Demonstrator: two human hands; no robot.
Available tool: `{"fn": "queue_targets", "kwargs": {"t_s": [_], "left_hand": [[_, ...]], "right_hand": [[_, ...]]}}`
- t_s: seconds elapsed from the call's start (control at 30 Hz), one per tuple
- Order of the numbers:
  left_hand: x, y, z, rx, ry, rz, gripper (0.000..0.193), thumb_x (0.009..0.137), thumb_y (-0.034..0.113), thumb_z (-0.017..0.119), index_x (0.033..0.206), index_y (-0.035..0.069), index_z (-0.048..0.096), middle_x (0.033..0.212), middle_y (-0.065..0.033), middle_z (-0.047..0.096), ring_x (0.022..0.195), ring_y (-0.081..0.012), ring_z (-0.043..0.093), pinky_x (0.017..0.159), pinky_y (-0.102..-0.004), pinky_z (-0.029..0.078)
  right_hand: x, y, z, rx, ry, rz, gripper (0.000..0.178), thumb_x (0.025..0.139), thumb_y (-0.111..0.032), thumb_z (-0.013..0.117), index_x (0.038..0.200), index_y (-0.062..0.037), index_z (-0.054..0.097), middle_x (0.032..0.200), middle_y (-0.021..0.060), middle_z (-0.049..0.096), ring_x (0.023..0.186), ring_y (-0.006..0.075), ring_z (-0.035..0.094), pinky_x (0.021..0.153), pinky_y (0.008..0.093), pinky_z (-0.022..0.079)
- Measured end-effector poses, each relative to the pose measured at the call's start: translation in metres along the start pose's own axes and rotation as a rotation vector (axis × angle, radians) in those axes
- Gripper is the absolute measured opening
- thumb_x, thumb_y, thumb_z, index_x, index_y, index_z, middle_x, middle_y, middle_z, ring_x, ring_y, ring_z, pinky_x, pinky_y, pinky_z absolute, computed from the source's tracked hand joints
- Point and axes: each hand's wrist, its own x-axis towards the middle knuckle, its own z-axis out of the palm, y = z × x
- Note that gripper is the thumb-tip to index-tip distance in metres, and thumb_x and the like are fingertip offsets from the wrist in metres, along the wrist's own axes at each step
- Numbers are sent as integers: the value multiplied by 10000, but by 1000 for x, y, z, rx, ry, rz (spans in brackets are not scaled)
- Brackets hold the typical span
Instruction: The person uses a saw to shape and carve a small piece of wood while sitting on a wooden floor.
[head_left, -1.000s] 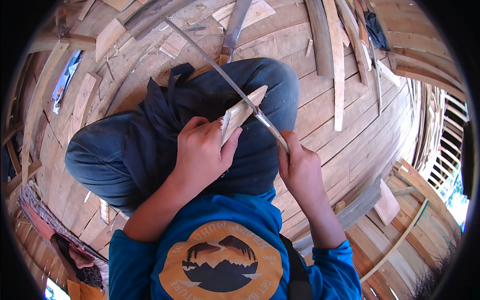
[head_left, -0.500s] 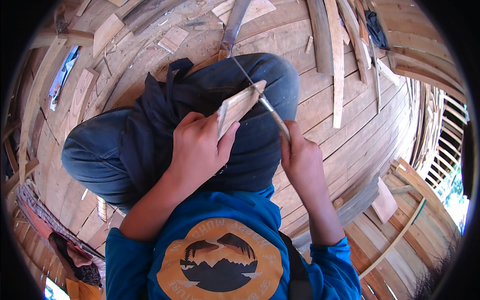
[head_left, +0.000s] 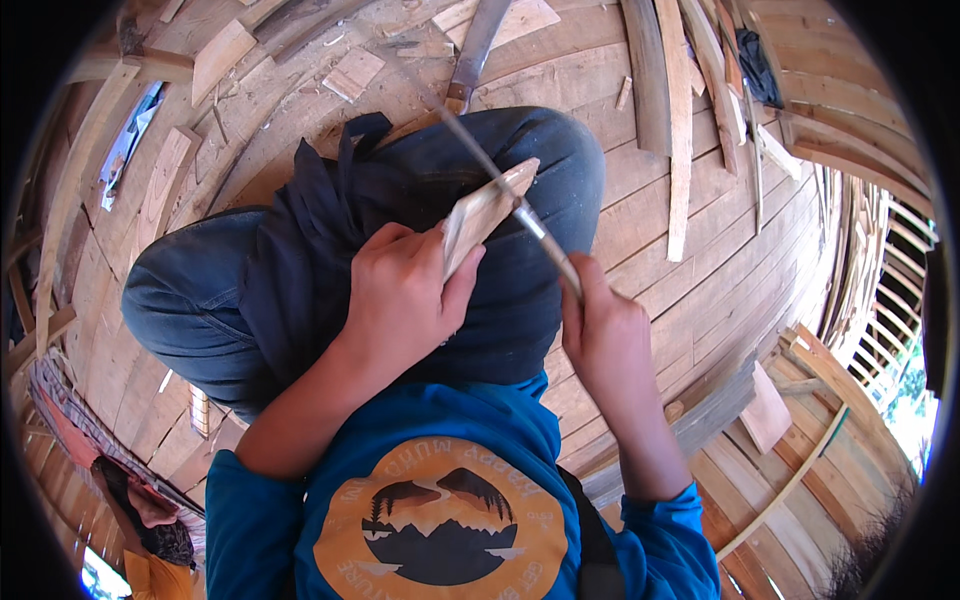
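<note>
My left hand (head_left: 402, 290) is closed round the lower end of a small flat piece of wood (head_left: 482, 218) with a pointed far end, held tilted above my lap. In my right hand (head_left: 606, 330) is the pale handle of a long, thin-bladed knife (head_left: 540, 236). Its blade crosses the wood near the tip and reaches up and left, smeared by motion. Whether the edge bites into the wood I cannot tell. Beyond my right knee, a machete (head_left: 474, 66) with a broad grey blade lies on the floor, its handle end close to my trousers (head_left: 548, 150).
Shavings and wood offcuts (head_left: 352, 74) litter the plank floor (head_left: 590, 90) ahead. Long boards (head_left: 678, 150) lie at the right front. A curved timber (head_left: 715, 395) runs by my right elbow, and a striped cloth (head_left: 75, 400) is at the far left.
The knife blade has turned and shifted across the wood, and is now blurred, extending farther up and left. Both hands stay nearly in place, and the wood is still held.
</note>
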Motion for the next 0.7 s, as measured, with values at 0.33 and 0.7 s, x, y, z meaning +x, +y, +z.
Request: {"fn": "queue_targets", "kwargs": {"t_s": [0.33,0.7], "left_hand": [[-3,5,3,31,-37,-15,169,823,112,696,887,-34,641,628,-135,621,522,-286,597,573,-372,486],[0,5,-3,41,-48,-20,192,828,107,690,922,-51,632,614,-140,599,506,-284,575,548,-372,476]], "right_hand": [[-4,0,-6,-31,-7,21,284,881,-82,610,1147,-118,520,679,149,600,571,366,623,525,461,496],[-8,-14,-13,5,52,-78,226,919,-94,605,1138,-85,548,623,192,580,587,386,625,527,465,471]]}}
